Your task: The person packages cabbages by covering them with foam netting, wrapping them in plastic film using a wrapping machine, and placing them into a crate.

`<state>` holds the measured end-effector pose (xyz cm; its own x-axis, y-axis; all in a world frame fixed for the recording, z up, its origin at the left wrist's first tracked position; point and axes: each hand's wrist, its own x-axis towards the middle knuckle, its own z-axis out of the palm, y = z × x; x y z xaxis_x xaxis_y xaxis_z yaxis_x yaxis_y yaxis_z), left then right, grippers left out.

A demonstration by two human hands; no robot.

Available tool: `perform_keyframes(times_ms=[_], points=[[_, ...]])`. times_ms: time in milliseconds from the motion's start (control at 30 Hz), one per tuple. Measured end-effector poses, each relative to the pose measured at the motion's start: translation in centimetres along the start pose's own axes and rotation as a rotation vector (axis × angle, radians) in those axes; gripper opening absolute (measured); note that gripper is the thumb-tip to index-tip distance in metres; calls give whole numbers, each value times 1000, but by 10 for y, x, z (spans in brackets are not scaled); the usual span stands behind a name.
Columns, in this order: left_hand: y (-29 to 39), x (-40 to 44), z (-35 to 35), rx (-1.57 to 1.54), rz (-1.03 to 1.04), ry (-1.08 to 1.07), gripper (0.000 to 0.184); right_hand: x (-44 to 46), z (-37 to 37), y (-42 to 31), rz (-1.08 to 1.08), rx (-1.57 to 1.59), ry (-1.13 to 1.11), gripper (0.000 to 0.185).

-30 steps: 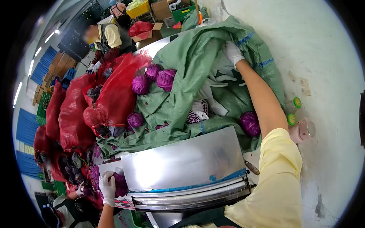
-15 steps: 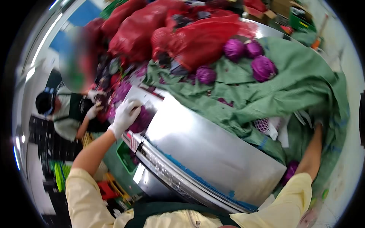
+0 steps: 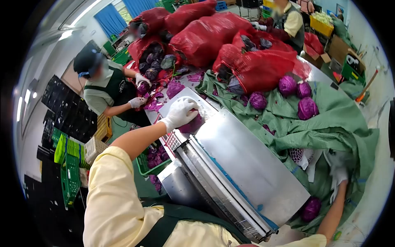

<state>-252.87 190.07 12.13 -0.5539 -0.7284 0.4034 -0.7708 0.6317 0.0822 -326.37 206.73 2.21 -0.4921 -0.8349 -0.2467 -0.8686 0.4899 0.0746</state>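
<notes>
My left hand (image 3: 181, 114), in a white glove, is closed over a purple cabbage (image 3: 191, 125) at the far left end of a steel wrapping machine (image 3: 247, 152). The palm hides the cabbage's upper side. Far to the right, my gloved right hand (image 3: 338, 172) is over the green woven sheet (image 3: 349, 138); motion smears its fingers. Just below it, another purple cabbage (image 3: 311, 208) lies by the machine's corner. A white foam net (image 3: 299, 157) rests on the sheet to that hand's left.
Red mesh sacks (image 3: 205, 39) are piled at the back. Several loose purple cabbages (image 3: 287, 85) sit on the sheet. At left a co-worker (image 3: 111, 82) handles a cabbage among leaf scraps; another person (image 3: 288, 24) stands behind. A green crate (image 3: 143, 164) with purple leaves is below.
My view has swung, so the scene sits farther right and more of the room shows. The left hand remains on the cabbage. My right hand shows more, having been mostly hidden by the sheet.
</notes>
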Motion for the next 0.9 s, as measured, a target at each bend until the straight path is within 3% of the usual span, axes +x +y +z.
perform_keyframes(times_ms=[200,267,333,367,400,500,533,600,700,733,767,800,833,900], points=[[1,-7,-1,-20,-26,44,13,-134,-64,-83,-86,14,126,55],[-4,-11,6,-45,-59,66,14,-164,-87,-97,-4,30,151,61],[-4,-13,4,-44,-65,130,17,-146,-57,-59,10,103,212,61],[-4,-12,-1,-54,-81,184,18,-152,-64,-60,22,179,248,64],[-3,-14,-5,-78,-126,245,18,-158,-78,-54,27,245,142,71],[-1,-24,-28,-236,-286,333,18,-188,-119,-55,151,416,145,69],[-1,-29,-32,-338,-395,331,21,-188,-114,-47,114,234,319,65],[1,-56,-59,-642,-393,367,21,-233,-161,-82,191,139,388,51],[-18,-127,-59,-591,-430,411,20,-206,-137,-33,-96,433,837,35],[-15,-149,-66,-609,-493,409,20,-215,-138,-38,-90,422,833,35],[6,-168,-97,-823,-629,381,20,-229,-146,-57,-153,617,860,32],[7,-191,-92,-908,-674,389,20,-242,-157,-82,-220,816,883,29],[9,-212,-86,-993,-721,395,19,-259,-167,-111,-220,810,880,29],[34,-223,-93,-1188,-748,417,18,-307,-181,-182,-277,840,413,32]])
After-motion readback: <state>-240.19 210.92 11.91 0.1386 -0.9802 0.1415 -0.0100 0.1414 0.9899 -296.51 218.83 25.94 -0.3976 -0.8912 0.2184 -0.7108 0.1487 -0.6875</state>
